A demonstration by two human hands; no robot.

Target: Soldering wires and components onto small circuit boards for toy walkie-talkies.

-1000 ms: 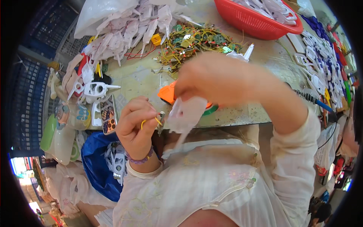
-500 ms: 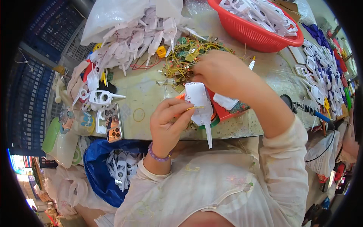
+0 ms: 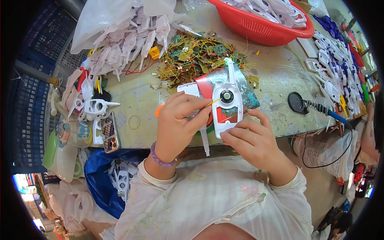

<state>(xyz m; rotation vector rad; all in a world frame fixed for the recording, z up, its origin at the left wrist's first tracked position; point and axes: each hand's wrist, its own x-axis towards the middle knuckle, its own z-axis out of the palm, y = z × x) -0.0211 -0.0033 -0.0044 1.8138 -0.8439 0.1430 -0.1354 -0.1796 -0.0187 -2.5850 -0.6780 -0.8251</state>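
Left hand (image 3: pixel 178 116) pinching a yellow wire (image 3: pixel 215 102), right hand (image 3: pixel 256 142) half-curled, gripping a white case (image 3: pixel 237 99) mid-frame; looks like wire positioning, so next calls for steady aim.

Basket (image 3: pixel 262 30): far right on the table (image 3: pixel 276 76), parts in it.
Boards (image 3: pixel 192 58): heaped mid-table, left of the basket, behind both hands.
Casings (image 3: pixel 132 48): piled left of the boards, beside a bag (image 3: pixel 104 24).
Frame (image 3: pixel 230 86): between left hand (image 3: pixel 182 116) and right hand (image 3: pixel 254 140), speaker (image 3: pixel 227 95) in it.
Phone (image 3: pixel 110 134): front left.
Iron (image 3: pixel 337 116): front right.
Sack (image 3: pixel 96 172): below the table's front edge, left, parts inside.
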